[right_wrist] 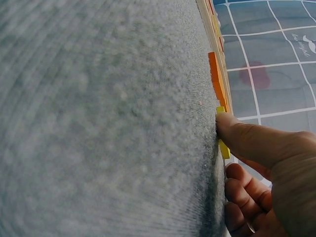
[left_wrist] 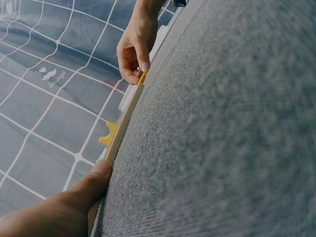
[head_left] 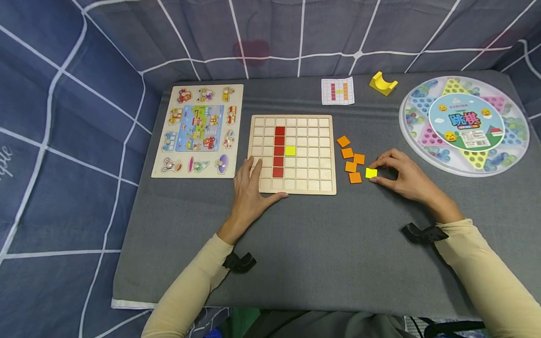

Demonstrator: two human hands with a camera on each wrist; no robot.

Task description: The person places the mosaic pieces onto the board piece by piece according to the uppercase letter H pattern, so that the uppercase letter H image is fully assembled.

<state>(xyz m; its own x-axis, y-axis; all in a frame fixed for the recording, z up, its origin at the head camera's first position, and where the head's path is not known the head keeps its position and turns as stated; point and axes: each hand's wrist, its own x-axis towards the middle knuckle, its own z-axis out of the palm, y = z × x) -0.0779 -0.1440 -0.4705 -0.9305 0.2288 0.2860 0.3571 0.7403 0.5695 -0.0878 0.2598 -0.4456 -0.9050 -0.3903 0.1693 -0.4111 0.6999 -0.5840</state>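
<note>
A wooden grid board (head_left: 310,162) lies on the table, with a column of red square tiles (head_left: 279,151) and one yellow-green tile (head_left: 290,150) beside it. My left hand (head_left: 250,195) rests at the board's lower left corner, fingers extended over the left edge and thumb along the near edge. To the right of the board, my right hand (head_left: 403,176) pinches a yellow square tile (head_left: 371,173) between thumb and finger. In the right wrist view the thumb covers part of that tile (right_wrist: 224,149). Several loose orange tiles (head_left: 351,166) lie between the board and this hand.
A small pattern card (head_left: 337,91) and a yellow curved block (head_left: 382,84) lie behind the board. To the left is a wooden picture puzzle (head_left: 169,136). A round Chinese checkers set (head_left: 465,126) sits at the right. A grid-patterned cloth (head_left: 270,33) hangs behind the table.
</note>
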